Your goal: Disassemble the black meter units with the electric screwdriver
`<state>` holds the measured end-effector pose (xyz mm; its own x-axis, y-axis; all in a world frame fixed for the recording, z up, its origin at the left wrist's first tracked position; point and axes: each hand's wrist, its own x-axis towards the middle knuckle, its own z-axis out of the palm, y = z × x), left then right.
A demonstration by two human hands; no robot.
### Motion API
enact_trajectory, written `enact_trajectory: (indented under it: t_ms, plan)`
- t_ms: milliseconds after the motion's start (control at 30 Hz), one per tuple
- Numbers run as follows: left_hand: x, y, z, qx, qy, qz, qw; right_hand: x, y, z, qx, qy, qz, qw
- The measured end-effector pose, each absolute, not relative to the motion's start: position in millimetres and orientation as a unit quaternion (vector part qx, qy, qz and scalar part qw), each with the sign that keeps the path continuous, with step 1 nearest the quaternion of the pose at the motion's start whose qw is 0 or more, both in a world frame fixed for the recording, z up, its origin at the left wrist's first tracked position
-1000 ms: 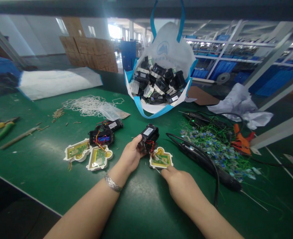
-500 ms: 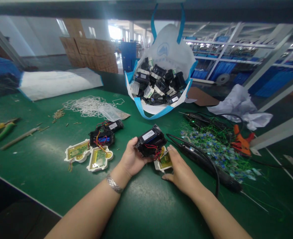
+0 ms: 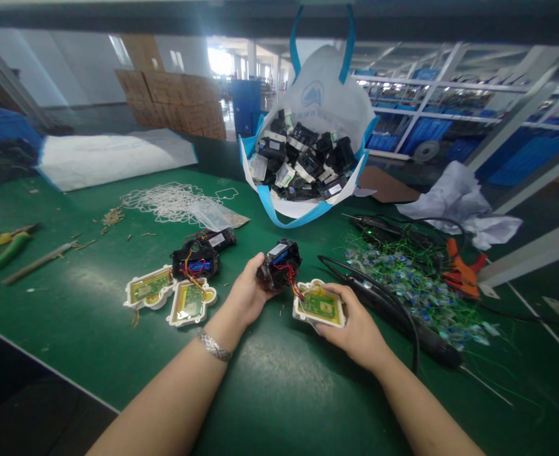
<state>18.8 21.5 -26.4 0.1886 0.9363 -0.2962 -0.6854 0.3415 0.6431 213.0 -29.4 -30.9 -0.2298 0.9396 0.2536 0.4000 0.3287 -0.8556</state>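
At the far left of the green bench, pliers with a yellow and a green handle lay near a thin rod. Beyond them were a small heap of pegs and a tangle of white rings, a clear packet overlapping the rings' right side. Nearer the person, two open covers lay side by side, boards facing up, against some black casings.

Then came the left hand, a silver bracelet on its wrist. Its thumb and fingers were closed round a black case, held up above the bench; a strip of blue showed inside. Red wires ran from it to a white cover just to its right. The right hand gripped that cover by its right side, thumb below and fingers above, the green board turned upward. A thin metal piece showed by the thumb, too small to make out.

Behind both hands a white bag with blue trim stood full of black units. To the right lay a black tool, a pile of green wires, an orange clamp and crumpled paper.
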Motion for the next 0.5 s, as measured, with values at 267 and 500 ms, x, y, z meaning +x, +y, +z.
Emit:
enact_trajectory:
  t_ms: [267, 500]
  plan:
    - [19, 25, -37, 0.404, 0.484, 0.409, 0.659, 222, -23, -37, -0.447, -0.594, 0.439, 0.504]
    - [27, 1, -27, 0.708, 0.473, 0.514, 0.109, 220, -23, -38, -0.484, -0.544, 0.463, 0.506]
